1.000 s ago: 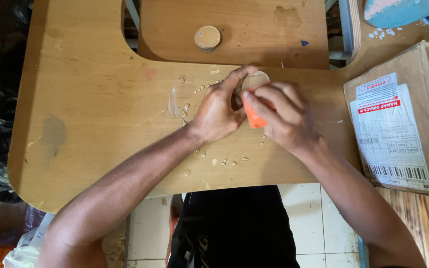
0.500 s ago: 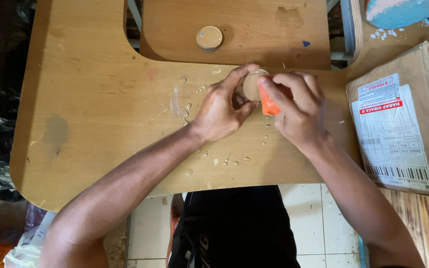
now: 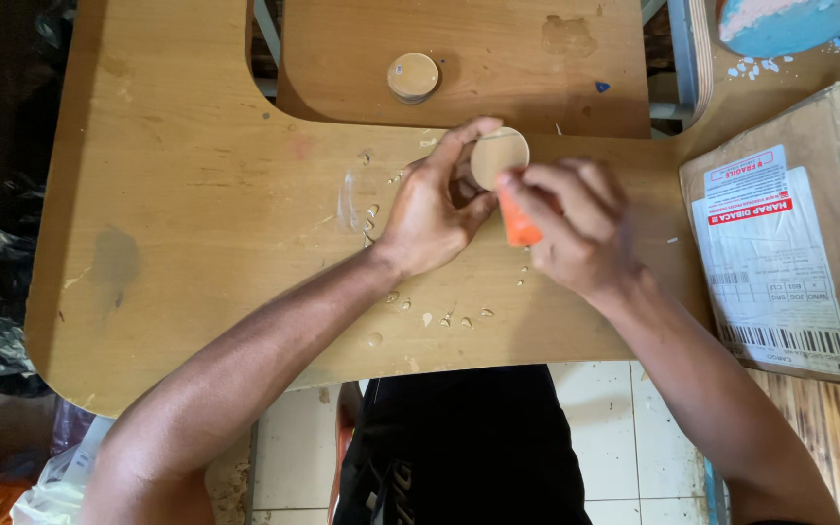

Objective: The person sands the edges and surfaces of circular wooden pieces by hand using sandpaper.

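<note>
My left hand (image 3: 435, 209) grips a small round wooden disc (image 3: 499, 156) by its edge, tilted face up above the wooden table (image 3: 196, 214). My right hand (image 3: 576, 228) holds a small orange tool (image 3: 518, 224), with its fingertips touching the lower edge of the disc. A second round wooden disc (image 3: 412, 77) lies flat on the far panel of the table, apart from both hands. Dried glue drops and flecks dot the table beneath my hands.
A cardboard box (image 3: 789, 243) with a white shipping label stands at the right. A blue round object (image 3: 780, 21) sits at the top right corner. The table has a curved cut-out gap behind my hands. Tiled floor shows below the near edge.
Both hands have shifted slightly right. The disc has turned more face up, and the orange tool has slid from its middle to its lower edge.
</note>
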